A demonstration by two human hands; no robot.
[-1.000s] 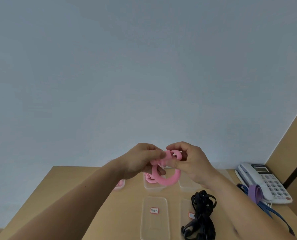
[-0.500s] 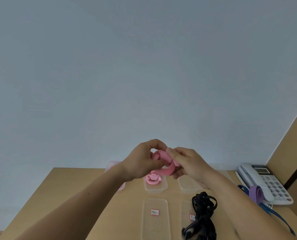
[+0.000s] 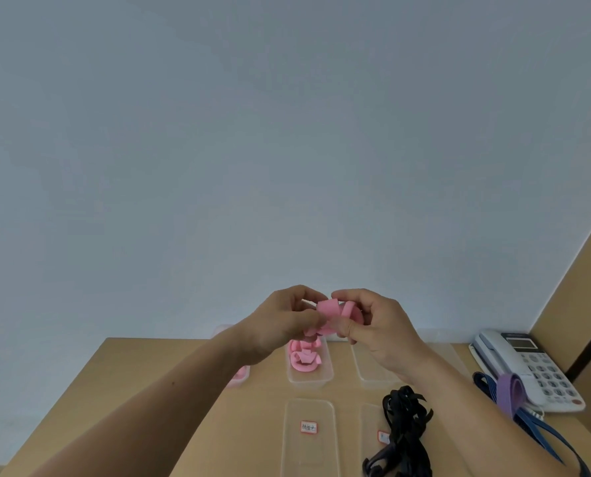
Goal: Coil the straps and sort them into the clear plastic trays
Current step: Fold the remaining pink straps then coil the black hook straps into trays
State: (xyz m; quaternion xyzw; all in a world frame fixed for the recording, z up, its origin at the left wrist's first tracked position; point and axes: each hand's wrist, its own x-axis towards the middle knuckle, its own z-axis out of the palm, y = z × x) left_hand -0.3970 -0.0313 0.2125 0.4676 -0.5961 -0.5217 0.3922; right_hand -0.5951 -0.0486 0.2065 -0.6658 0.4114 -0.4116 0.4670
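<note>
You're mid-coil: your left hand and right hand both pinch the pink strap above the tray of pink coils. Finish winding, then lower it in.

Both forearms rise from the lower corners and meet at lower centre. The left hand and right hand face each other, curled fingers pinching a strap.
</note>
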